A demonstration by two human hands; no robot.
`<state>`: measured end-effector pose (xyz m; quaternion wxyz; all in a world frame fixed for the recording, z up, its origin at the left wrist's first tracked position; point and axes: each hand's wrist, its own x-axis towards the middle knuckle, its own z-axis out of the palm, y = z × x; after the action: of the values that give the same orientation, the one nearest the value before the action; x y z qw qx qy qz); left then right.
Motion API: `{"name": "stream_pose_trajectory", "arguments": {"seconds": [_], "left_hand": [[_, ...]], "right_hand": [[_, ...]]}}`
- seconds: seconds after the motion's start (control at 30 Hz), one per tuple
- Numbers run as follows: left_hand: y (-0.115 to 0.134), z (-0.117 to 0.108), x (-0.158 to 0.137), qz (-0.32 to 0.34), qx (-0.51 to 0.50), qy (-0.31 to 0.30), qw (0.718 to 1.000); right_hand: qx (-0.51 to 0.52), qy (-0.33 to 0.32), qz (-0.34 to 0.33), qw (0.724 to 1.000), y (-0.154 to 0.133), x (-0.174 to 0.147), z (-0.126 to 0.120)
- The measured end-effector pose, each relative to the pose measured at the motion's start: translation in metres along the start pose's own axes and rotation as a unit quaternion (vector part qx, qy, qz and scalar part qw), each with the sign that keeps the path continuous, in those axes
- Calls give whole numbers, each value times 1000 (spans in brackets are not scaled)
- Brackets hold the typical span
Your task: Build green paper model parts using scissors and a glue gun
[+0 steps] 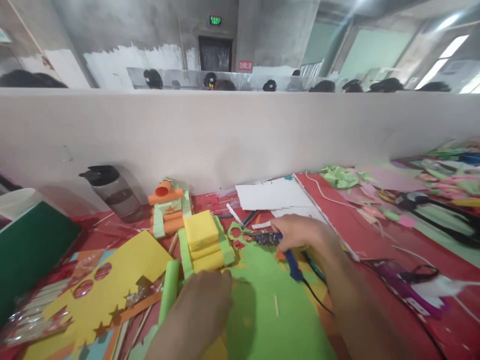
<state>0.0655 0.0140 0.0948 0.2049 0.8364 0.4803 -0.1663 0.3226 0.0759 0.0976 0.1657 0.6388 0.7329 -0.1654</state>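
Note:
My right hand (302, 232) is wrapped round a dark blue hot glue gun (293, 266), its barrel pointing left and its cord trailing down to the right. A sheet of green paper (277, 310) lies below it, with a cut-out green piece near the nozzle. My left hand (198, 310) is curled, back towards me, at the left edge of the green sheet; its fingertips are hidden. Just beyond it stands a yellow and green paper model (202, 232) with a block on top and rolls beneath. A rolled green paper tube (169, 290) lies beside my left wrist.
An orange and green paper model (167, 210) and a dark bottle (114, 195) stand by the white partition (225, 135). Yellow paper with cut-out holes (112, 270) lies left. White sheets (277, 197) lie behind. A purple glue gun (408, 287) and cords lie right.

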Motion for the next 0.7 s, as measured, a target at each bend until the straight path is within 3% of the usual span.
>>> {"name": "stream_pose_trajectory", "arguments": {"seconds": [0.2,0.43,0.53,0.63,0.7], "left_hand": [[21,22,36,40,49,122,991],[40,76,75,54,80,199,975],[40,95,85,46,110,283,952],[38,102,90,38,107,338,934],[37,99,90,38,102,342,933]], "right_hand": [[4,14,23,1000,22,-6,-7],[22,-19,51,998,26,5,-4],[25,-28,55,998,30,11,-2],[30,-31,58,997,35,16,1],[32,-36,63,997,37,19,3]]}}
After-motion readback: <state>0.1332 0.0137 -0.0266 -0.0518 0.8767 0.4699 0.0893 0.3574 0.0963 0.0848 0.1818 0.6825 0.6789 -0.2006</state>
